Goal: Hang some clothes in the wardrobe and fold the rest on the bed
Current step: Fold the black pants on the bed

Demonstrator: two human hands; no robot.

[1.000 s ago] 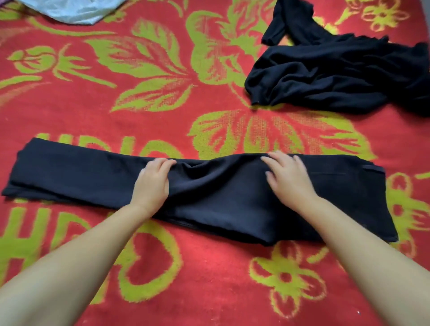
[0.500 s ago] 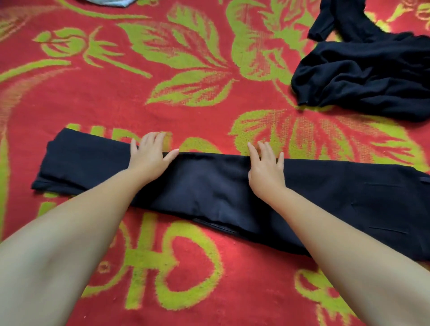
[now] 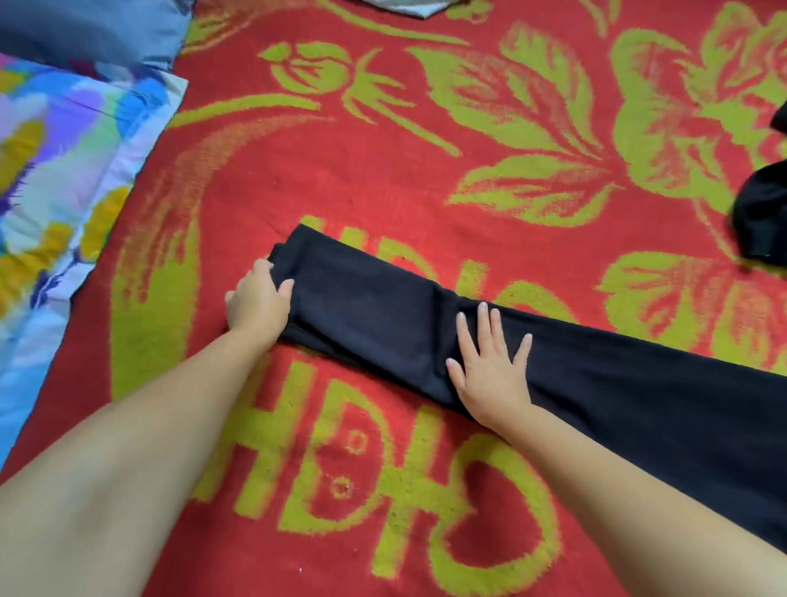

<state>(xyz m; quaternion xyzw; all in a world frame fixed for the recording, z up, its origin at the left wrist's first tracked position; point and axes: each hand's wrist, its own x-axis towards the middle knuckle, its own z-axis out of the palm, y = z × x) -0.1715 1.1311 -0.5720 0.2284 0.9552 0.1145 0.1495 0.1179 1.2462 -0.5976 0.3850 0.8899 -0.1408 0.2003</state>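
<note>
A pair of black trousers, folded lengthwise, lies across the red and green bed blanket from the middle to the right edge. My left hand grips the trousers' leg end, thumb on top and fingers curled at its edge. My right hand lies flat on the trousers further right, fingers spread and pressing down. A second black garment lies crumpled at the right edge, mostly out of view.
A multicoloured pillow or quilt lies at the left, with a blue cloth above it. A pale cloth peeks in at the top edge.
Both hands slid left along the trousers. My left hand went from lying flat to gripping the leg end. The view turned left, bringing the pillow in and pushing the other black garment to the edge.
</note>
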